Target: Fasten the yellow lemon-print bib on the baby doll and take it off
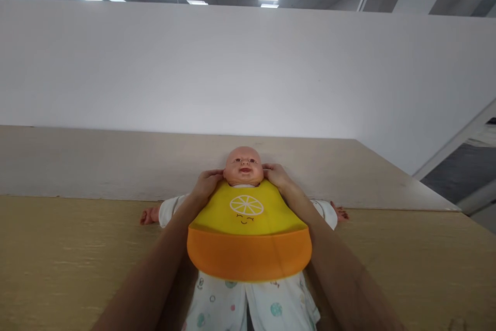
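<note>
A baby doll [243, 161] lies on its back with its arms stretched out to both sides. It wears white patterned clothes [220, 302]. Over its chest spreads a yellow bib [217, 212] with a citrus slice and a smiling face, and an orange pocket [249, 256] along the bottom. My left hand [209, 184] is at the left side of the doll's neck, fingers closed at the bib's upper edge. On the other side, my right hand [277, 176] grips the bib's upper right corner. The fingertips of both hands are partly hidden by the doll's head and the bib.
The doll rests on a wooden table [77, 258] with a paler board section [96, 163] behind. A white partition [232, 73] rises at the back. The table's right edge slants away, with a dark floor area [461, 166] beyond it.
</note>
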Available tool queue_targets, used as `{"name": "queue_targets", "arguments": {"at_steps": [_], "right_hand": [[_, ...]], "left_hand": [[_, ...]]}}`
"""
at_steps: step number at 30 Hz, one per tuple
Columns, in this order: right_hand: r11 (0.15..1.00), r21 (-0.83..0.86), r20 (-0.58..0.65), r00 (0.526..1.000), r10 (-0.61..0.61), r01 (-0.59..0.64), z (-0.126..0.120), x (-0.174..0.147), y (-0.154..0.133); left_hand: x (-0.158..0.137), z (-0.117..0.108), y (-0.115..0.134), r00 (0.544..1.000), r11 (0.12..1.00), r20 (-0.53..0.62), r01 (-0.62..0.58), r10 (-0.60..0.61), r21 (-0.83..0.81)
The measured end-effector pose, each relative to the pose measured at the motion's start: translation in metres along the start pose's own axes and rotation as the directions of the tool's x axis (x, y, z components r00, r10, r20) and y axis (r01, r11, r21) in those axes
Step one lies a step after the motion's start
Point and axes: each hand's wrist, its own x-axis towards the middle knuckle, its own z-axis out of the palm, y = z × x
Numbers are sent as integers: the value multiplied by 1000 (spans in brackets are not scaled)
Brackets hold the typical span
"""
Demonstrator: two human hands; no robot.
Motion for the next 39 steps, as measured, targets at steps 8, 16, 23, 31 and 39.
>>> {"name": "queue_targets", "arguments": {"at_steps": [8,16,23,31,39], "right_hand": [[999,-31,-32,999,-29,28,0,-2,4],[992,-122,-74,997,-28,19,-4,-1,2],[988,-156,-53,999,5,-13,-12,-23,-2],[999,0,144,989,36,-37,-24,-62,-15],[978,173,229,971,74,-115,-30,-81,-19]], "left_hand": [[2,1,-2,1000,1000,20,-8,7,23],[4,0,-2,996,980,-24,-80,86,183],[8,-8,-7,995,976,-46,-72,83,207],[-26,-5,10,999,995,5,42,-43,93],[-38,-11,25,992,998,118,44,-49,42]]}}
